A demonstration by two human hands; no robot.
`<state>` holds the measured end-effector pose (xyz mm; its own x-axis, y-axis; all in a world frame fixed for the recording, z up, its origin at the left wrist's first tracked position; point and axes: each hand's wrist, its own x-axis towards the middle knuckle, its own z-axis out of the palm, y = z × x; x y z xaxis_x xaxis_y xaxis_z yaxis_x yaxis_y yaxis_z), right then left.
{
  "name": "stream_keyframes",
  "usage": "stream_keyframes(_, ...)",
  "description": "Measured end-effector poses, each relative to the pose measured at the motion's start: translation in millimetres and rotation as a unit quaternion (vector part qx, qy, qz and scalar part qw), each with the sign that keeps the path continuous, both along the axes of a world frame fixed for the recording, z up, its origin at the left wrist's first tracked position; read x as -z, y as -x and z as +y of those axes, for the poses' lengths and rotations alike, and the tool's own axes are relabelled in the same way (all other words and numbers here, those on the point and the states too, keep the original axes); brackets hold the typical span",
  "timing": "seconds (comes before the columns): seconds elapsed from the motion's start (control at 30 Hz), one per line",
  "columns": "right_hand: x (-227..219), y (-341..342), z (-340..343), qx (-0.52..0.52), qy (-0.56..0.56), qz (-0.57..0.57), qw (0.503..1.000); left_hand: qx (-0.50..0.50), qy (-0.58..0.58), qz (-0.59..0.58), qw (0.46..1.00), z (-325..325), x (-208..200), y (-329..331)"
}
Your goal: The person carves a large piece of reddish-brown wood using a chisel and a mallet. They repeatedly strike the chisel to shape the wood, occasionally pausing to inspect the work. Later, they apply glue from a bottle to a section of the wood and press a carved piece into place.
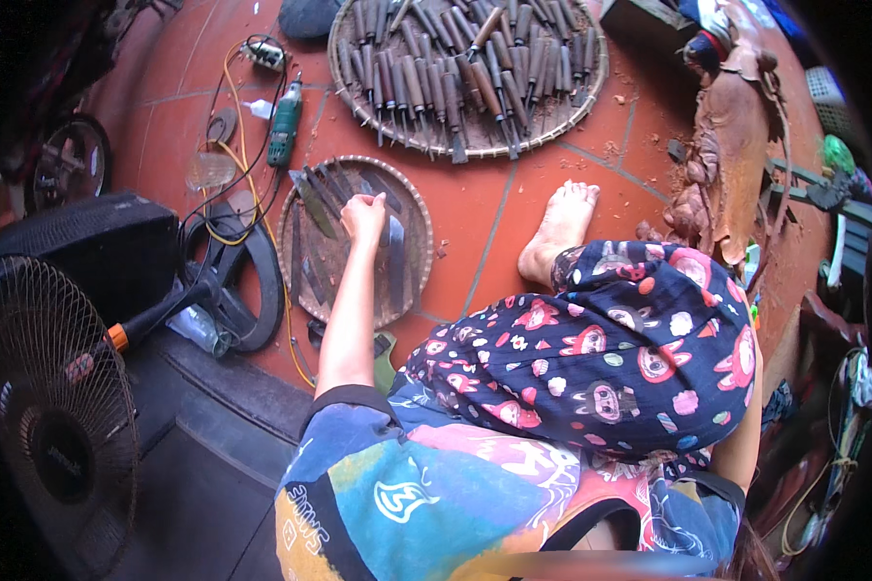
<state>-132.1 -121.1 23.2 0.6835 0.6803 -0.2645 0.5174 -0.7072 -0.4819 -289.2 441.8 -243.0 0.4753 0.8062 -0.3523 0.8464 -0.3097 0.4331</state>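
Left hand (pixel 363 215) is closed over a chisel (pixel 394 254) in the small woven tray (pixel 305 281) | right hand is hidden

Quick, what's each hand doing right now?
Left hand: closed on a tool in the small basket; which one cannot be told.
Right hand: not in view.

Red tiled floor (pixel 543 184), black fan (pixel 53 387) at left, daylight
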Motion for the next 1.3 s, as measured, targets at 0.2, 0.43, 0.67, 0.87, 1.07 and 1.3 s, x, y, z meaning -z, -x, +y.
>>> stream_keyframes(0.2, -57.6, -13.7, 60.2, -0.083, 0.025, 0.0, 0.996, -0.04, -0.055, 0.124, 0.99, -28.4, -15.8, -40.4)
stream_keyframes(0.43, -54.2, -15.3, 37.6, -0.021, -0.028, -0.007, 0.999, -0.103, 0.138, -0.071, 0.982, 20.0, 5.4, -10.1)
stream_keyframes(0.67, -52.3, -13.3, 82.0, 0.229, -0.308, 0.212, 0.899, 0.498, 0.221, -0.309, 0.78, -221.4, -247.3, -141.6)
stream_keyframes(0.87, -45.6, -14.8, 63.7, 0.238, -0.356, 0.043, 0.902, 0.575, 0.329, -0.37, 0.651, -303.0, -262.4, -191.7)
stream_keyframes(1.07, -54.4, -34.0, 47.1, 0.475, -0.342, 0.094, 0.806, 0.46, 0.251, -0.454, 0.721, -300.7, -219.9, -227.2)
stream_keyframes(1.3, -24.1, -44.9, 56.6, 0.376, -0.199, -0.099, 0.9, 0.504, 0.191, -0.473, 0.697, -295.6, -222.2, -269.0)
